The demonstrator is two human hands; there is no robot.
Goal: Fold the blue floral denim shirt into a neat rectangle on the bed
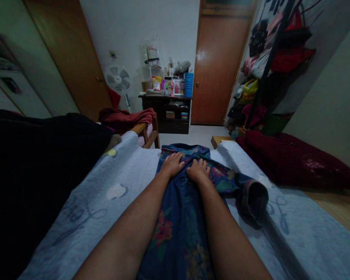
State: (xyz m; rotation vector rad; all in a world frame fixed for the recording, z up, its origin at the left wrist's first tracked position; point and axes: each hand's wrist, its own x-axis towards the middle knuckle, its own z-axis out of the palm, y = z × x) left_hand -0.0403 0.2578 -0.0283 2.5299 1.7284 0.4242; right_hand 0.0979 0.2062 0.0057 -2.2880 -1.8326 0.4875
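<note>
While left hand (172,165) and right hand (198,170) rest palm-down, spread, gripping nothing visible, 1 garment (183,206) lies on bed (134,171); uneven pressing could set creases, sideways cuff (244,199) could pull it askew.

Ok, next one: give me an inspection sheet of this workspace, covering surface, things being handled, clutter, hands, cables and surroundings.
Surface: pale blue-grey patterned sheet, rumpled in places.
Things handled: blue floral trousers, one leg running toward the camera, the other out to the right, its cuff open.
Clutter: black cloth at left; maroon bundle at right; red cloth over a wooden frame.
Hands: left hand and right hand both rest on the trousers near the far end, fingers spread.
Cables: nothing clearly seen.
Surroundings: white fan, loaded dark cabinet, two brown doors, hanging bags.
</note>
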